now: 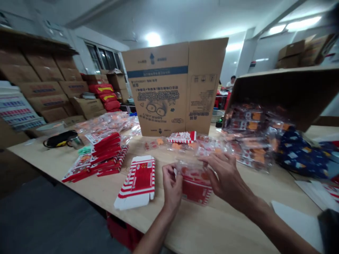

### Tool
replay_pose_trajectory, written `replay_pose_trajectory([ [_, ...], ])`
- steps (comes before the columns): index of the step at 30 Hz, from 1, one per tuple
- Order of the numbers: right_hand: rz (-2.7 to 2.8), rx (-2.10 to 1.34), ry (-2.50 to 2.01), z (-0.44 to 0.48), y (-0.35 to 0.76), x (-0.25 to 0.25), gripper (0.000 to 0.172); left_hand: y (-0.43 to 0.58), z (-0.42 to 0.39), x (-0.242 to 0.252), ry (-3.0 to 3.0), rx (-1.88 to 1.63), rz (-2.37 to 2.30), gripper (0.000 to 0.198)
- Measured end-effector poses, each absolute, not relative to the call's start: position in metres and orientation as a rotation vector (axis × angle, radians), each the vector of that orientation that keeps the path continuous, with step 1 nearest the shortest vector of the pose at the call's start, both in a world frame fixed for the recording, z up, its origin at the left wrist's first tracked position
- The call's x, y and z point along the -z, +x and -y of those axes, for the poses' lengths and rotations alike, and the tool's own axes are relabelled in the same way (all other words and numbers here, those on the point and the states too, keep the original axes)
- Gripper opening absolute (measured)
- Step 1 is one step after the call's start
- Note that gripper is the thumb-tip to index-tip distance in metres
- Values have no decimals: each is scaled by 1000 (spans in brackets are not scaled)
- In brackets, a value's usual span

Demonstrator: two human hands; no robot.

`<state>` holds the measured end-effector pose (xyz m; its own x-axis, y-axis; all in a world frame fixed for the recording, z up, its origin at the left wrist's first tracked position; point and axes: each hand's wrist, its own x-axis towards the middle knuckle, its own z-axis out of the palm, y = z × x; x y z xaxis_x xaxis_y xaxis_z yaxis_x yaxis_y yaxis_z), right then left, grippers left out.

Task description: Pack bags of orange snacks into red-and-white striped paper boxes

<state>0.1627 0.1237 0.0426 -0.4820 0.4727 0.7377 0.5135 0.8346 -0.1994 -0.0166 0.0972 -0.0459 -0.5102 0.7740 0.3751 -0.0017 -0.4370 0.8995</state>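
Near the table's middle, my left hand (pixel 172 183) pinches the left edge of a clear packet (pixel 194 172) with reddish and orange pieces inside. My right hand (pixel 224 174) is at the packet's right side, its fingers bent over the upper right corner. A red box (pixel 196 193) with striped edges lies under the packet, between the hands. To the left rests a flat red and white striped carton (pixel 141 178), its white flaps spread. Farther left is a pile of red flat cartons (pixel 108 153).
A tall cardboard box (pixel 164 88) stands behind the hands. Many clear packets (pixel 249 141) spill from an open carton (pixel 286 95) at the right, beside dark blue patterned cloth (pixel 302 151). More packets (pixel 108 121) lie at the back left. A person (pixel 231 83) is in the background.
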Motion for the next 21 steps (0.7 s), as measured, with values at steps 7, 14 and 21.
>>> replay_pose_trajectory([
  [7,2089,87,-757,-126,178,-29,27,-16,-92,51,1306,-1950,-1241,9],
  [14,2137,-63,-655,-130,187,-15,31,-17,-96,53,1347,-1826,-1190,20],
  [21,2311,79,-662,-120,186,4,33,-17,-92,46,1385,-1705,-1001,49],
])
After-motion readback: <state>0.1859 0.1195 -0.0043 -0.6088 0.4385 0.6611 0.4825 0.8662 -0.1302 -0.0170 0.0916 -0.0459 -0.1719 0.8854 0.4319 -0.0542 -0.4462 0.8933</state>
